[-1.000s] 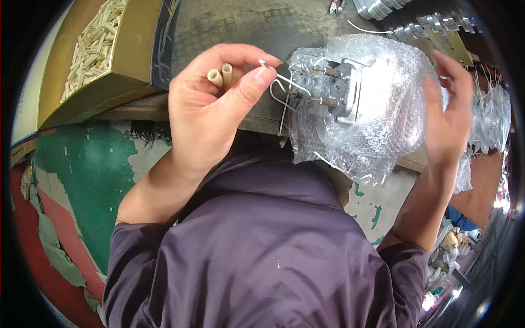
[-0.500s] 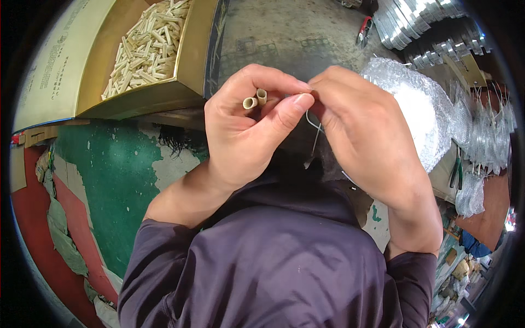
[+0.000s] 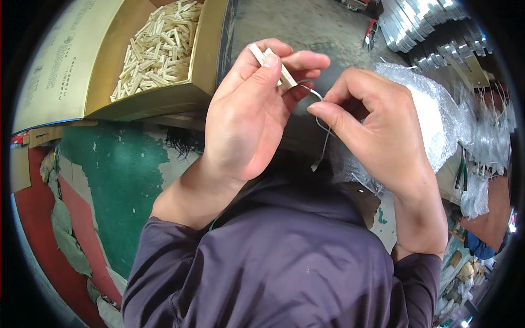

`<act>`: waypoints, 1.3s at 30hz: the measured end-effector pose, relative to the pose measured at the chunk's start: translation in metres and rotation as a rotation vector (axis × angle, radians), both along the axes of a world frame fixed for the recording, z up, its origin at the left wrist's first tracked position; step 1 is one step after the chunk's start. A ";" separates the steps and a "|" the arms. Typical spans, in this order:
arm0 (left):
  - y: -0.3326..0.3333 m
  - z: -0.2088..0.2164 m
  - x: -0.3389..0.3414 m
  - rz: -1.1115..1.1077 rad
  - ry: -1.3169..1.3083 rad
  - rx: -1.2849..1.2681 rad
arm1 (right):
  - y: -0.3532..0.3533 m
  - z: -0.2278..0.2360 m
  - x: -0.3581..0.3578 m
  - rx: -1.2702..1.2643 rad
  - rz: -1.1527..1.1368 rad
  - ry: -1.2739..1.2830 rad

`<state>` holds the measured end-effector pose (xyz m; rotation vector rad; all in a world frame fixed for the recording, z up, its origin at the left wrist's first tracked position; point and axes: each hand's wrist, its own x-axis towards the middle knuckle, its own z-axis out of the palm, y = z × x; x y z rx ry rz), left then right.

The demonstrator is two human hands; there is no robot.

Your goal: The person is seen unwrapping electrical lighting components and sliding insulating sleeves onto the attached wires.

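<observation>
Two slim cream-coloured tubes (image 3: 285, 75) lie side by side in my left hand (image 3: 243, 109), its thumb pressing them against the fingers. One tube shows fine ribbing, and the other is partly hidden. My right hand (image 3: 383, 123) is closed, pinching a thin white wire (image 3: 316, 94) between thumb and forefinger. The tip of the wire points at the lower end of the tubes; whether it touches them or enters one, I cannot tell. Below the pinch, the wire's tail (image 3: 324, 150) hangs down, with a small pale piece at its end.
A gold cardboard box (image 3: 206, 46) at the far left holds a heap of similar cream tubes (image 3: 156, 54). Red-handled cutters (image 3: 371, 34) lie at the back, beside stacked silvery parts (image 3: 418, 24). To the right are bubble wrap (image 3: 445, 109), hanging clear plastic bags (image 3: 486, 134) and dark-handled pliers (image 3: 462, 170).
My hands have drawn apart from fingertip contact. The left has turned, bringing the tubes up under its thumb with their lower ends toward the right hand, which still pinches the wire.
</observation>
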<state>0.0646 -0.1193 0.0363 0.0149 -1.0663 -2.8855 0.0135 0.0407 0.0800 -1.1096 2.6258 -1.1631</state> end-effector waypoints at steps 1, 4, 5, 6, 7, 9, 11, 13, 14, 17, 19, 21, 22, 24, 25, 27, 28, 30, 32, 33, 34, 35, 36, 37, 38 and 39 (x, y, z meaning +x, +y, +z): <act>-0.001 0.001 0.000 0.019 0.015 -0.043 | 0.000 0.000 -0.001 -0.005 0.001 -0.001; -0.012 -0.007 -0.004 -0.018 0.184 -0.064 | 0.000 0.001 -0.001 0.022 -0.005 -0.022; -0.012 -0.007 -0.004 -0.020 0.182 -0.064 | -0.001 0.001 -0.001 0.016 0.002 -0.009; -0.011 -0.006 -0.004 -0.014 0.214 -0.103 | 0.000 0.001 -0.001 0.009 0.008 0.005; -0.010 -0.006 -0.004 -0.009 0.246 -0.141 | 0.000 0.000 -0.002 0.009 0.005 0.002; -0.007 -0.008 -0.003 0.013 0.277 -0.172 | 0.001 -0.003 -0.003 -0.003 0.011 0.014; -0.005 -0.008 -0.002 0.034 0.309 -0.202 | 0.002 -0.006 -0.003 -0.024 0.011 -0.003; -0.003 -0.006 -0.001 0.098 0.367 -0.394 | 0.003 -0.006 -0.003 -0.043 0.011 -0.018; -0.001 -0.006 -0.001 0.097 0.365 -0.392 | 0.004 -0.006 -0.003 -0.029 0.025 -0.007; 0.004 -0.007 -0.001 0.076 0.316 -0.360 | 0.004 0.003 0.000 -0.013 -0.012 -0.112; 0.004 -0.009 -0.004 0.112 0.276 -0.414 | 0.005 0.007 0.004 -0.131 -0.092 -0.208; 0.006 -0.018 -0.010 0.043 0.278 -0.369 | 0.024 0.006 0.003 -0.242 -0.120 -0.056; 0.010 -0.022 -0.012 -0.022 0.284 -0.332 | 0.041 0.010 0.001 -0.170 -0.119 0.067; 0.016 -0.026 -0.012 -0.012 0.239 -0.329 | 0.070 0.011 -0.003 -0.083 -0.106 0.136; 0.015 -0.028 -0.012 0.007 0.190 -0.298 | 0.081 0.009 -0.005 -0.075 -0.103 0.128; 0.010 -0.034 -0.017 0.000 0.131 -0.151 | 0.093 0.004 -0.006 0.019 -0.008 0.201; 0.006 -0.035 -0.019 -0.003 0.129 -0.149 | 0.094 0.004 -0.005 0.021 -0.011 0.199; 0.001 -0.034 -0.021 -0.022 0.145 -0.125 | 0.082 0.005 0.001 0.134 -0.017 0.330; 0.000 -0.028 -0.019 -0.024 0.153 -0.149 | 0.053 0.009 0.006 0.224 -0.065 0.387; -0.004 -0.027 -0.019 -0.061 0.230 -0.206 | 0.039 0.007 0.004 0.232 -0.035 0.469; -0.004 -0.026 -0.019 -0.098 0.307 -0.263 | 0.034 0.007 0.002 0.239 -0.005 0.551; -0.003 -0.024 -0.018 -0.048 0.343 -0.317 | 0.035 0.007 0.002 0.238 -0.009 0.551; -0.003 -0.023 -0.018 -0.052 0.343 -0.319 | 0.036 0.008 0.002 0.230 -0.011 0.535; -0.005 -0.023 -0.017 -0.039 0.301 -0.338 | 0.037 0.009 0.002 0.223 -0.012 0.518; -0.006 -0.022 -0.015 -0.019 0.258 -0.358 | 0.037 0.009 0.002 0.214 -0.006 0.503; -0.003 -0.019 -0.014 0.000 0.197 -0.371 | 0.038 0.010 0.001 0.205 0.000 0.487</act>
